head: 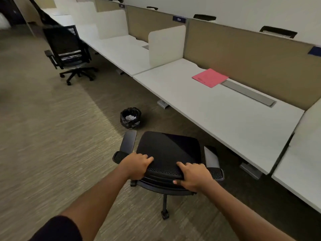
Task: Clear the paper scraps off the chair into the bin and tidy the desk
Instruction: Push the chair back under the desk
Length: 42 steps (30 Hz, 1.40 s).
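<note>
A: how many chairs?
B: two. Near black chair (169, 150) by the counter (217, 108), seat bare; another chair (69, 49) sits further down the row.
A: hands?
B: left hand (137, 165) and right hand (194, 176) both clamped over the top of its backrest.
A: bin?
B: one bin (130, 117) on the carpet just past the chair, white scraps (130, 117) inside. One pink folder (210, 77) on the counter.

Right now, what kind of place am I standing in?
Most likely an open-plan office. A long row of white desks runs along tan partition panels with a numbered tag, there are wheeled office chairs, and a small lined bin sits on the carpet.
</note>
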Available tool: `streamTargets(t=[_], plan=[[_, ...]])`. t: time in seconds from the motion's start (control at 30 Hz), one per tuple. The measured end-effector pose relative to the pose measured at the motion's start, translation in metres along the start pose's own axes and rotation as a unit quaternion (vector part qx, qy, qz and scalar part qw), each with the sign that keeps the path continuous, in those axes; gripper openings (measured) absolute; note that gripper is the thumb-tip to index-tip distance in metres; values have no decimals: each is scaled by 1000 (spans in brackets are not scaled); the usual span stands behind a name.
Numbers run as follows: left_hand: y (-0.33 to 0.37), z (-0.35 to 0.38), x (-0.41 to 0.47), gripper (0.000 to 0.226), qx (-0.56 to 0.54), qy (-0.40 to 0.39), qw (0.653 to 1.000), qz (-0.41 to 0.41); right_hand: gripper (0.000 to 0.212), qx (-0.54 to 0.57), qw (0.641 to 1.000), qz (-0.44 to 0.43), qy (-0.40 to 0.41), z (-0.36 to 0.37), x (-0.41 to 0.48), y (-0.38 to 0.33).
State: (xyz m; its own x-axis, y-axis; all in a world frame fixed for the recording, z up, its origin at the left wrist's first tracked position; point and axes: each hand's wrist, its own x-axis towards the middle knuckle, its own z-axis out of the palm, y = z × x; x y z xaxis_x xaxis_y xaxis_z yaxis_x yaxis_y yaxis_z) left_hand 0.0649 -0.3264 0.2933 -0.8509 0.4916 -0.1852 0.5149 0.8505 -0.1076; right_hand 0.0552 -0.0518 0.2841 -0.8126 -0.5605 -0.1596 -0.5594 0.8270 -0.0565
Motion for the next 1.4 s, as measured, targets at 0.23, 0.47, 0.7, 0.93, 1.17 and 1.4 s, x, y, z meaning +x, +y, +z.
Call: streamTargets(t=[0.23, 0.47, 0.7, 0.93, 1.17, 1.4], plan=[[-98, -8, 67, 59, 10, 0, 998, 67, 83, 13, 997, 73, 29, -13, 89, -4], [-195, -8, 149, 61, 38, 13, 987, 159, 80, 18, 986, 161, 33, -24, 175, -6], [-290, -15, 238, 57, 60, 25, 966, 250, 83, 15, 966, 251, 52, -36, 269, -8], [-346, -20, 329, 57, 68, 22, 956, 284, 80, 16, 952, 299, 67, -51, 339, 20], [-365, -26, 404, 60, 67, 12, 952, 298, 83, 16, 943, 327, 56, -59, 382, 68], [-371, -43, 464, 55, 60, -14, 950, 307, 83, 47, 940, 337, 18, -75, 409, 114]])
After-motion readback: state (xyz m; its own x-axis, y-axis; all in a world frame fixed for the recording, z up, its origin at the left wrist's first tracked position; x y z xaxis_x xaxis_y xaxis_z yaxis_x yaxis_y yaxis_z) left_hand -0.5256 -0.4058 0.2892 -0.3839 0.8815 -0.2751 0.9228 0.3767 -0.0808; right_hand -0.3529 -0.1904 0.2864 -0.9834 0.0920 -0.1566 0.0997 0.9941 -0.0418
